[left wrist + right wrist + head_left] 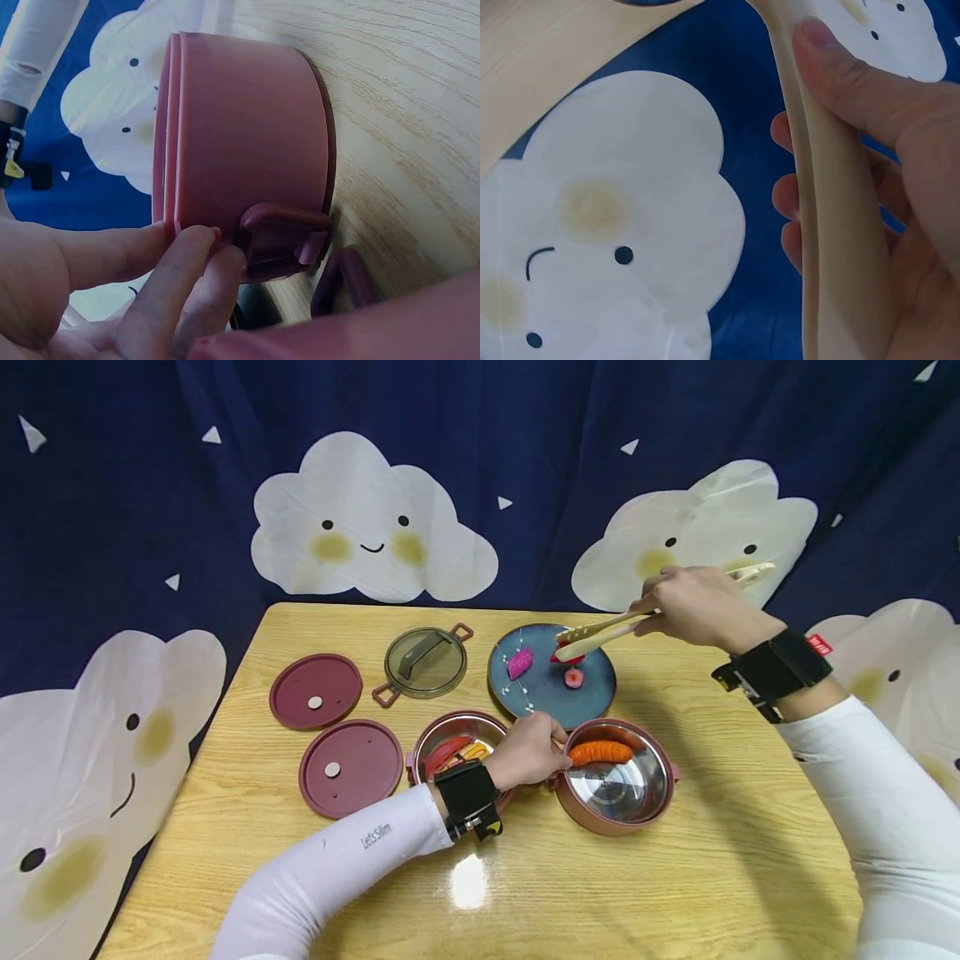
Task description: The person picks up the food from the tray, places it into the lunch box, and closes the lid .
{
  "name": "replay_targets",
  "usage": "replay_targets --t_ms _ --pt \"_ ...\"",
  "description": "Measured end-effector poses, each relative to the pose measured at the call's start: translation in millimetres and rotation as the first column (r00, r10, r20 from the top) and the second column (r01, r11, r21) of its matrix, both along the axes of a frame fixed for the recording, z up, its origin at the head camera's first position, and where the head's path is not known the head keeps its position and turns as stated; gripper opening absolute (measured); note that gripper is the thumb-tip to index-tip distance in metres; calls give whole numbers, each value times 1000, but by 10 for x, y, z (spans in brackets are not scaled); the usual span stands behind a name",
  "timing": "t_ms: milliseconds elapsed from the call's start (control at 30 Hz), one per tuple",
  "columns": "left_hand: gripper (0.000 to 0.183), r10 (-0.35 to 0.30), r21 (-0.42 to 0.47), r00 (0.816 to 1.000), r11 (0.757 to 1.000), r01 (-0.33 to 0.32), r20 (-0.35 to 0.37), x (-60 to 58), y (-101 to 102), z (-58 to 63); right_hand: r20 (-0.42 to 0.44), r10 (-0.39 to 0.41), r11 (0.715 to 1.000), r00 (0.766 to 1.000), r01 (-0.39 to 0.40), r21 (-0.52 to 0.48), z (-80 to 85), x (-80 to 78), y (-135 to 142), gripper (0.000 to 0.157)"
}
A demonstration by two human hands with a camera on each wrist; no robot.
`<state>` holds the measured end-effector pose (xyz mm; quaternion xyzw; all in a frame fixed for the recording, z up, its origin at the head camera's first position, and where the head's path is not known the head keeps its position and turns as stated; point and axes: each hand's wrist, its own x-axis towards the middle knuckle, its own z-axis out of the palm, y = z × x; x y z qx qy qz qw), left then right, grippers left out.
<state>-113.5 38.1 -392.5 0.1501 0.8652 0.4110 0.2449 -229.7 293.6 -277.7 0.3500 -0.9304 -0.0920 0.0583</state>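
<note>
My left hand (531, 750) pinches the rim of the right-hand pink pot (251, 135), with the thumb and fingers on either side of the wall. Inside that pot lies a ridged orange food piece (600, 752). Held in my right hand (693, 602) is a pair of pale wooden tongs (840, 240). Their tips are at a red piece (567, 652) over the blue plate (551, 708); whether they grip it is hard to tell. A small pink round piece (573, 677) and a magenta piece (520, 663) also lie on the plate.
Left of the held pot stands another pink pot (420, 739) with red and yellow pieces inside, partly hidden by my left wrist. Two maroon lids (318, 681) and a glass lid (438, 672) lie on the wooden table (585, 902). A dark blue curtain (547, 435) hangs behind.
</note>
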Motion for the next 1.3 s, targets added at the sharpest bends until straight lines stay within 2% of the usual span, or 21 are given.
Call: replay_targets --t_ms 200,400,633,833,1067,1300 --pt "29 5 0 1000 1000 -5 -10 -11 7 -13 -48 9 1000 999 -10 -23 94 181 11 24" --pt "28 16 31 1000 999 -15 -23 -12 24 -47 -113 42 999 993 -45 -28 179 431 3 26" --pt "29 17 31 1000 999 -17 -20 -9 28 -43 -200 100 994 975 -106 -20 288 736 14 28" --pt "28 16 26 1000 1000 -16 -18 -13 27 -33 -270 166 986 949 -169 11 335 918 44 26" --pt "28 10 22 1000 1000 -10 -29 -17 27 -46 -269 174 984 947 -178 10 360 1129 116 27" --pt "28 15 39 1000 999 -15 -17 -16 15 -50 -292 224 973 930 -231 11 322 1305 166 29"
